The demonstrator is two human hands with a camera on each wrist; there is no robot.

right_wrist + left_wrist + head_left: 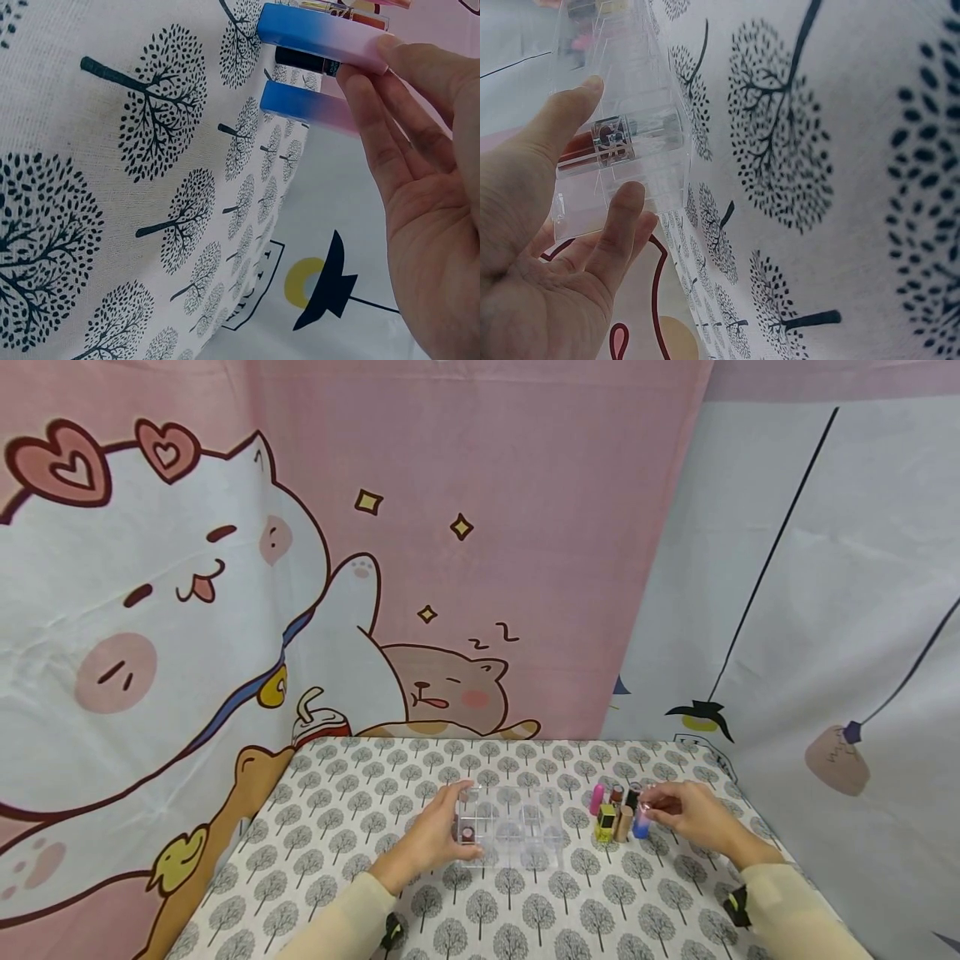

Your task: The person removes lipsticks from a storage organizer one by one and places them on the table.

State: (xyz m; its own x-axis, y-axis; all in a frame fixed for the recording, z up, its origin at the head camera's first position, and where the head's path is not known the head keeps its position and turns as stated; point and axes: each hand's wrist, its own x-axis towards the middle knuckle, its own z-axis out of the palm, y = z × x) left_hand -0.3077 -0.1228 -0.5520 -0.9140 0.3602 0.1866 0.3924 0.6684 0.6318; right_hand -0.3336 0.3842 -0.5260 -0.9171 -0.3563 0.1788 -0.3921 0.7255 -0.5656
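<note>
My left hand grips the left end of a clear divided organizer box, thumb on the near side and fingers on the far side. A dark red lip gloss tube with a clear end stands in one of its left compartments. Off to the right, my right hand pinches the upper, pink end of a blue-to-pink lipstick tube between thumb and fingers. A second blue-to-pink tube stands beside it in the right wrist view. Whether the pinched tube touches the table, I cannot tell.
Left of my right hand, several cosmetics stand close together: a bright pink tube, a yellow bottle with black, a tan tube, a dark red one and a black one. A tree-print cloth covers the table.
</note>
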